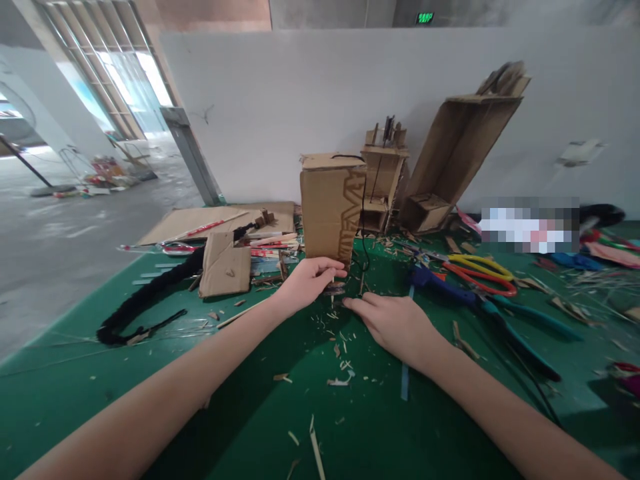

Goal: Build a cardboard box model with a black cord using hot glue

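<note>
My left hand (pixel 311 280) pinches a thin wooden stick that passes through a small layered disc (pixel 335 289), just in front of the upright cardboard box (pixel 327 210). Close by on the right is my right hand (pixel 393 321), its fingers drawn together and their tips near the disc. Whatever lies between those fingertips is too small to make out. A dark cord (pixel 365 233) hangs down the right side of the box. Small wood and cardboard scraps (pixel 345 365) lie on the green tabletop (pixel 240 413) below my hands.
To the right lie scissors with yellow and red handles (pixel 483 270), a blue glue gun (pixel 445 285) and teal-handled pliers (pixel 525 340). Two more cardboard structures (pixel 450 147) stand against the white wall. On the left are a cardboard piece (pixel 225 270) and a black fuzzy strip (pixel 150 303).
</note>
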A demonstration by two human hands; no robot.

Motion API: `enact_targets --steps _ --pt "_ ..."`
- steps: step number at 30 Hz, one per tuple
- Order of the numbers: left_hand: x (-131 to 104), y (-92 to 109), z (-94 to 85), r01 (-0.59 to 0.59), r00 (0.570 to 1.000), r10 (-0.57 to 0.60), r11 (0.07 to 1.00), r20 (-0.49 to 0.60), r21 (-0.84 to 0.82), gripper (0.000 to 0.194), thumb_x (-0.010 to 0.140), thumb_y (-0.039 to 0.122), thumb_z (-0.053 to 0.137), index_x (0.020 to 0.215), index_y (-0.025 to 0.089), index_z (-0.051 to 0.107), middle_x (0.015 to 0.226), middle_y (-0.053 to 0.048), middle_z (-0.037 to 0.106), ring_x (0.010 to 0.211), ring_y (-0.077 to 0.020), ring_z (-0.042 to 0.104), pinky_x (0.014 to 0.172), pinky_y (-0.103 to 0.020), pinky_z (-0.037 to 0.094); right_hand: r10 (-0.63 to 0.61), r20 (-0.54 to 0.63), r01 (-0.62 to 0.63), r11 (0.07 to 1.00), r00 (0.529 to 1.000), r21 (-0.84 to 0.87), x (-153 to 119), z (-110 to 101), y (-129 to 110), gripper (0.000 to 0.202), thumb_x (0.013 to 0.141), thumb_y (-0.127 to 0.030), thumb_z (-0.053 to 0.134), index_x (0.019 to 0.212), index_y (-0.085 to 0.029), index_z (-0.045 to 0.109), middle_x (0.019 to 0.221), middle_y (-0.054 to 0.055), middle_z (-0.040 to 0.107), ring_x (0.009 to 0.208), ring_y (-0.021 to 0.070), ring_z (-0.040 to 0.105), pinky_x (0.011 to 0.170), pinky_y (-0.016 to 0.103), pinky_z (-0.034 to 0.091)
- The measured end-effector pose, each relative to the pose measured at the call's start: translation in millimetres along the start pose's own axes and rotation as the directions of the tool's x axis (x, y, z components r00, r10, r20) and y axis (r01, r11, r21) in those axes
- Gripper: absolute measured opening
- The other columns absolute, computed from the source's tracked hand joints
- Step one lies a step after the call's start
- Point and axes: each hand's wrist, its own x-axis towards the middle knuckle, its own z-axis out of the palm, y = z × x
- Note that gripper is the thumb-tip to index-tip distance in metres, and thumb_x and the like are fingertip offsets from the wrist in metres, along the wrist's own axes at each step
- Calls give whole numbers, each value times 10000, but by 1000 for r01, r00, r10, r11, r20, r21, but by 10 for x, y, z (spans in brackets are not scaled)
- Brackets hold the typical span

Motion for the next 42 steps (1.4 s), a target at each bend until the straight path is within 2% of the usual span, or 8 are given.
enact_targets --steps 5,9,14,18,30,38,42 --pt "-9 20 2 -10 1000 10 1000 3 5 237 871 230 465 1035 158 620 1010 -70 709 966 -169 643 867 -307 492 -37 4 37 999 999 34 5 -12 -4 327 848 -143 456 1124 -269 578 827 -10 647 624 109 567 475 252 225" --pt "-11 53 15 23 1000 -23 1000 8 -11 238 876 198 440 1031 151 615 1016 -77 705 970 -166 642 844 -296 506 -19 -16 19 1000 1000 -2 4 -12 -6 352 839 -128 460 1144 -269 565 807 -7 638 623 114 563 469 256 195" --pt "-9 62 24 8 1000 -8 1000 6 7 242 878 193 433 1029 150 618 1019 -74 704 969 -162 641 855 -292 497 -44 12 44 999 999 22 10 -11 -13 328 851 -142 451 1130 -273 566 827 -15 644 615 117 558 472 264 184" --pt "-8 42 17 10 1000 -11 1000 2 9 242 876 187 426 1022 153 616 1018 -71 704 974 -163 639 846 -293 496 -12 -3 12 1000 1000 -7 12 -13 -10 361 845 -121 450 1159 -262 558 825 -2 641 626 124 562 477 268 185" --pt "-9 39 8 -38 999 37 998 7 54 241 881 177 413 1008 141 614 1010 -74 705 974 -156 639 876 -306 487 -15 19 13 993 1000 115 28 -11 25 322 875 -157 430 1137 -270 580 852 -9 670 681 140 603 509 257 269" --pt "-10 42 6 -42 999 41 999 22 33 235 853 263 515 1020 146 630 979 -72 712 915 -170 658 836 -310 519 -16 11 16 1000 1000 -10 2 -48 -49 351 832 -107 469 1137 -246 573 802 -6 639 640 140 592 484 273 235" --pt "-1 14 7 -17 999 19 999 41 -44 221 871 219 482 1021 140 623 993 -80 708 959 -170 650 844 -316 522 6 -5 -6 1000 1000 -28 4 -26 -64 362 824 -105 478 1141 -253 571 801 -9 636 649 138 592 481 272 218"
